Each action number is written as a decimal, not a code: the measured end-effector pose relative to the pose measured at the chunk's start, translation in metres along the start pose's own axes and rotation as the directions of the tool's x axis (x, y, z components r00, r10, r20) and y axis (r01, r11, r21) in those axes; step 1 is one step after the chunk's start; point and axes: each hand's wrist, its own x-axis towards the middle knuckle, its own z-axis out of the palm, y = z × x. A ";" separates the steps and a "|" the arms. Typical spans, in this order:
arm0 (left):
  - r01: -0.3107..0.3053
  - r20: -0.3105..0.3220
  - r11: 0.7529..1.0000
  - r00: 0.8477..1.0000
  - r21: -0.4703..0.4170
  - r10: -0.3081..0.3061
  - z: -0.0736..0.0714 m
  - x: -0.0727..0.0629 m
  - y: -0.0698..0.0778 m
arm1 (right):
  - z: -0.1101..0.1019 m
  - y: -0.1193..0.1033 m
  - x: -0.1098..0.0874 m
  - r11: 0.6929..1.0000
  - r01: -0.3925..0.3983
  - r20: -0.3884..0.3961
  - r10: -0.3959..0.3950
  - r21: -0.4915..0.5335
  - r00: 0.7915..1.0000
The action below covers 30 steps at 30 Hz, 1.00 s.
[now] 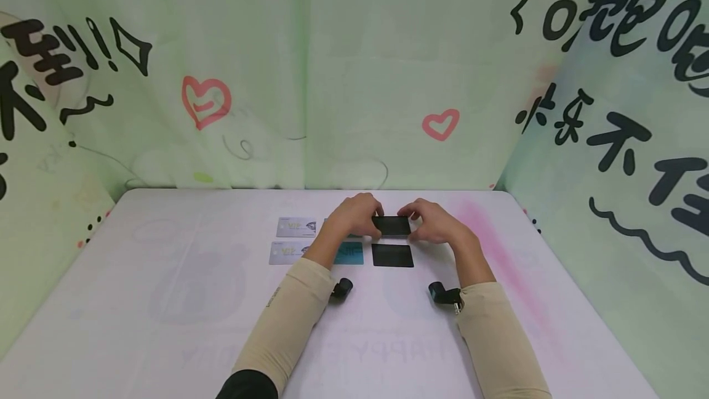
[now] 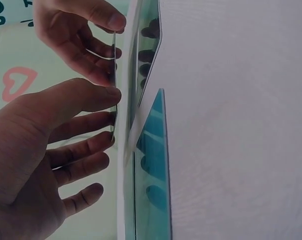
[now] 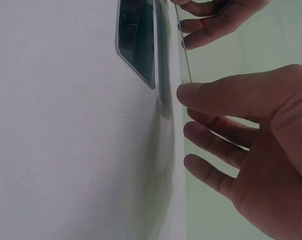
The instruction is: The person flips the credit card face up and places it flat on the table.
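Note:
Between my two hands, lifted just over the table, is a glossy black card point(image 1: 393, 225). My left hand point(image 1: 354, 214) pinches its left end with thumb and fingers. The right hand point(image 1: 440, 223) pinches the opposite end, its other fingers spread in the right wrist view. Seen from the left wrist, the card point(image 2: 115, 80) shows as a thin edge-on line above the tabletop. A second black card point(image 1: 392, 255) lies flat just in front of it. To its left lies a teal card point(image 1: 350, 253), partly covered by my left forearm.
Two silvery cards marked VIP lie farther left, a back one point(image 1: 296, 227) and a front one point(image 1: 288, 252). They rest on a white-covered table point(image 1: 194, 325). Light green curtains point(image 1: 365, 79) with hearts and black writing hang behind and at both sides.

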 end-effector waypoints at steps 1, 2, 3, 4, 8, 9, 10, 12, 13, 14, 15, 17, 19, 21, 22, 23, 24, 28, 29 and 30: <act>-0.001 0.002 1.000 1.000 -0.002 0.001 0.000 0.000 0.000 | 0.000 0.001 0.000 1.000 -0.002 -0.001 0.002 0.002 1.000; -0.002 0.003 1.000 1.000 -0.004 0.002 0.000 0.000 0.000 | 0.000 0.001 0.000 1.000 -0.003 -0.004 0.003 0.004 1.000; -0.002 0.002 1.000 1.000 -0.006 0.002 0.000 0.000 0.000 | 0.000 0.001 0.000 1.000 -0.002 -0.006 0.002 0.004 1.000; -0.005 0.001 1.000 1.000 -0.006 0.005 0.001 0.000 0.000 | 0.000 0.001 0.000 1.000 0.001 -0.009 -0.001 0.003 1.000; -0.011 -0.005 1.000 1.000 0.002 0.011 0.001 0.000 0.000 | -0.001 0.001 0.000 1.000 0.002 -0.020 -0.002 0.003 1.000; -0.012 -0.006 1.000 1.000 0.001 0.012 0.001 0.000 0.000 | -0.002 0.001 0.000 1.000 0.001 -0.022 -0.001 0.003 1.000; -0.013 -0.006 1.000 1.000 0.000 0.013 0.001 0.000 0.000 | -0.002 0.001 0.000 1.000 0.001 -0.023 -0.001 0.004 1.000; -0.013 -0.006 1.000 1.000 -0.007 0.013 0.001 0.000 0.000 | -0.003 0.002 -0.001 1.000 0.002 -0.029 -0.002 0.009 1.000; -0.012 -0.006 1.000 1.000 -0.011 0.012 0.001 -0.001 0.000 | -0.004 0.002 -0.001 1.000 0.006 -0.032 -0.006 0.010 0.999; -0.011 -0.005 1.000 1.000 -0.016 0.011 0.001 -0.001 0.000 | -0.004 0.002 -0.001 1.000 0.011 -0.034 -0.011 0.013 0.999; -0.009 -0.005 1.000 1.000 -0.020 0.009 0.000 -0.001 0.001 | -0.004 0.002 -0.001 1.000 0.021 -0.036 -0.020 0.012 0.999; -0.006 -0.003 1.000 1.000 -0.031 0.006 0.000 -0.002 0.001 | -0.004 0.003 -0.001 0.999 0.033 -0.039 -0.032 0.015 0.999; -0.003 -0.001 0.999 1.000 -0.038 0.003 0.000 -0.002 0.001 | -0.004 0.003 -0.001 0.999 0.043 -0.041 -0.042 0.019 0.998; -0.004 0.001 0.999 1.000 -0.042 0.004 0.000 -0.002 0.002 | -0.005 0.004 -0.002 0.998 0.056 -0.046 -0.055 0.019 0.997; -0.004 0.001 0.999 1.000 -0.043 0.004 0.000 -0.002 0.002 | -0.005 0.004 -0.002 0.998 0.056 -0.050 -0.054 0.022 0.997; -0.006 0.000 0.999 1.000 -0.041 0.006 0.000 -0.002 0.002 | -0.005 0.005 -0.002 0.998 0.060 -0.053 -0.059 0.024 0.997; -0.007 0.001 0.999 1.000 -0.039 0.007 0.000 -0.002 0.002 | -0.006 0.005 -0.003 0.998 0.061 -0.055 -0.060 0.026 0.997; -0.013 0.000 0.999 1.000 -0.033 0.013 0.000 -0.002 0.002 | -0.007 0.004 -0.004 0.997 0.063 -0.062 -0.061 0.034 0.996; -0.013 0.000 0.999 1.000 -0.032 0.013 0.000 -0.001 0.001 | -0.008 0.004 -0.004 0.997 0.063 -0.064 -0.060 0.036 0.996; -0.014 0.001 0.999 1.000 -0.034 0.014 -0.001 -0.001 0.001 | -0.008 0.004 -0.004 0.997 0.060 -0.067 -0.058 0.039 0.996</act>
